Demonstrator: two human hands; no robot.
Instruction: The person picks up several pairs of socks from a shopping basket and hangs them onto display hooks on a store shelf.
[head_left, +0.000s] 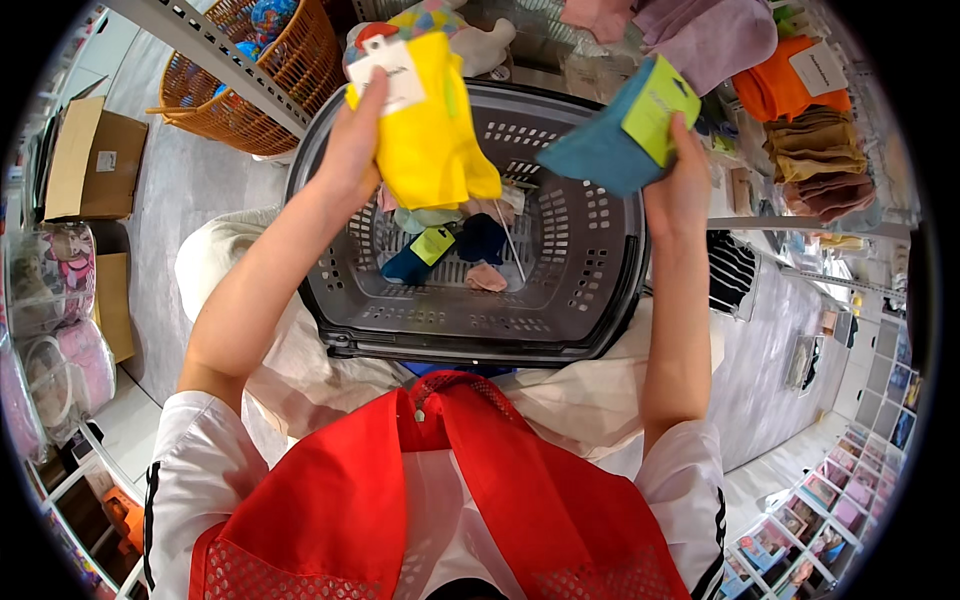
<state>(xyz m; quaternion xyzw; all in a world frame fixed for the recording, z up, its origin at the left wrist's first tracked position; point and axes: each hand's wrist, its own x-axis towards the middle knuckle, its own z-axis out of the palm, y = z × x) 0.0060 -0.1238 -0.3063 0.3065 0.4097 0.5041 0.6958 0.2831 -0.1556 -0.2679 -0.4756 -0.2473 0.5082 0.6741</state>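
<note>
My left hand (358, 142) grips a bundle of yellow socks (431, 142) by its white header card, above the left part of a grey plastic shopping basket (487, 319). Between the fingers of my right hand (681, 176) is a pair of teal socks (611, 139) with a lime-green label, held over the basket's right rim. Inside the basket lie dark teal socks (409, 261) with a green label, a navy sock bundle (481, 238), a small pink sock item (486, 277) and some pale pieces partly hidden by the yellow socks.
A wicker basket (300, 82) holding blue balls stands at the upper left, behind a metal shelf upright (225, 64). Orange socks (787, 86), mustard socks (814, 146) and lilac socks (720, 37) are on the shelf at the upper right. An open cardboard box (97, 161) stands at the far left.
</note>
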